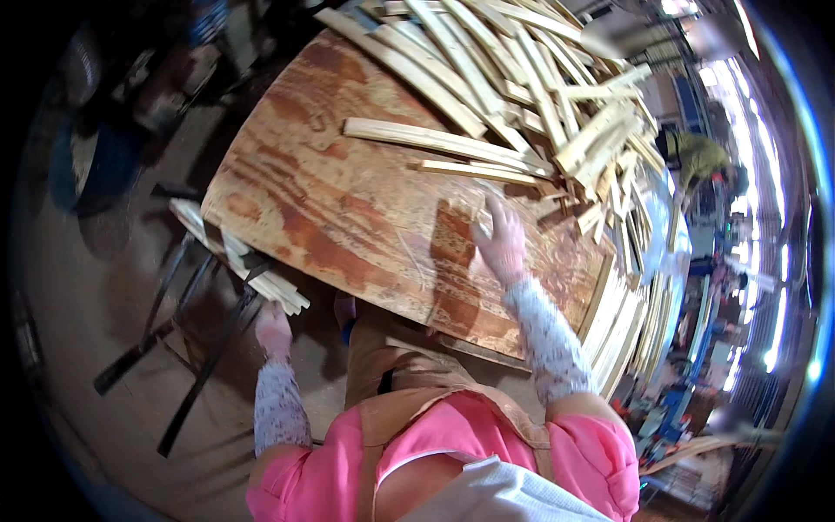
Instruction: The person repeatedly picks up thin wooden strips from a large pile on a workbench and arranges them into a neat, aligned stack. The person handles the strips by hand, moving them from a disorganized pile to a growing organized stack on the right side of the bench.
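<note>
In the head view, the left hand (274,331) is at the near ends of pale, narrow wooden strips (277,287), which lie along a black metal stand (209,370), perhaps to stay together; its grip I cannot tell. The right hand (503,244), fingers parted, is above the brown-mottled plywood tabletop (322,200).

Blue bin (113,178) at left, co-worker (698,158) in olive top at right

Wood workshop around me. Plywood-topped table (348,209): wood strips (541,96) heaped across its far right, stacked strips (613,326) along its right edge, black-legged stand (209,374) off its left, co-worker (703,159) and clutter (678,404) beyond its right.
</note>
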